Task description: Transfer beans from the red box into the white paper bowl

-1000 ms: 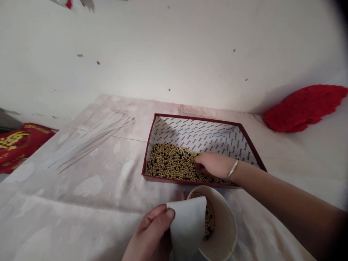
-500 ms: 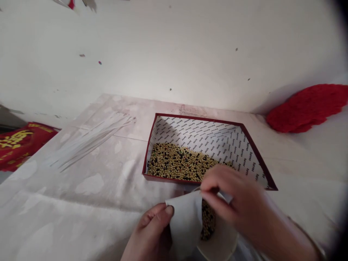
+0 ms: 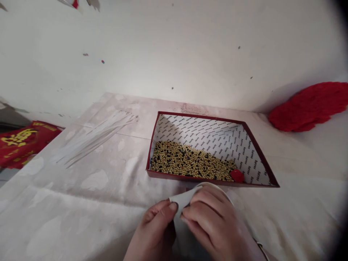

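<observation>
Low in front of me, my left hand pinches the edge of a pale flat sheet, paper or cloth, between thumb and fingers. My right hand is closed on the same sheet from the right, its fingertips pressed at the fold. A pale curved rim shows behind the right hand; what lies inside it is hidden. Just beyond the hands stands a shallow dark-red box with a white printed lining. It holds a layer of small tan and black bead-like grains and a small red piece.
A bundle of thin white strips lies on the pale tablecloth to the left. A red bag with yellow lettering is beyond the table's left edge. Against the wall at right rests a fluffy red object.
My right hand has moved left and down over the sheet, covering the grains that showed beside it. The red piece in the box is now uncovered. The left hand keeps its pinch.
</observation>
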A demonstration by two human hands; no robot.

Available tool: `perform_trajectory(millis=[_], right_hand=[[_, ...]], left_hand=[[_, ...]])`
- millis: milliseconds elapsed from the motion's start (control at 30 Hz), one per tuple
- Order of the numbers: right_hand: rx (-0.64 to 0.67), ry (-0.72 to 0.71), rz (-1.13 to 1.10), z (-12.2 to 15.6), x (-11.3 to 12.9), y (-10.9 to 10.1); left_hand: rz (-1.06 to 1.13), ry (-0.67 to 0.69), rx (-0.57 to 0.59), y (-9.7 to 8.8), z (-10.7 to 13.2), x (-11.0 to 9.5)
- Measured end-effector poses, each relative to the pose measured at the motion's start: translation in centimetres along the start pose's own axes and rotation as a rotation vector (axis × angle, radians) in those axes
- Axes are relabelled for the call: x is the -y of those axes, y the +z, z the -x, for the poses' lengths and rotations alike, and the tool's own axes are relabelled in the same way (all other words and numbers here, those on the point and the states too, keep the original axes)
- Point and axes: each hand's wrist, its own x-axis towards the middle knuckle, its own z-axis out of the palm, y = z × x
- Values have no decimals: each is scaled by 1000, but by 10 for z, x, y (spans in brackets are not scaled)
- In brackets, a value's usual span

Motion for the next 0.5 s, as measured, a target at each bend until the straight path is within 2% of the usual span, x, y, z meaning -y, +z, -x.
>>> perform_trajectory(millis=[167,233,367,500], right_hand=[[-46,107,-12,6,-8,-12],[-27,119,-22,10,-14,-19],[120,186,-14,20,-22,-25],[299,270,1,24,-24,-20]], left_hand=[[46,30,-39,0,1,4],[39,32,-74,-1,1,4],[-1,28,-156,-3,0,2],[40,27,-154,-1,1,2]])
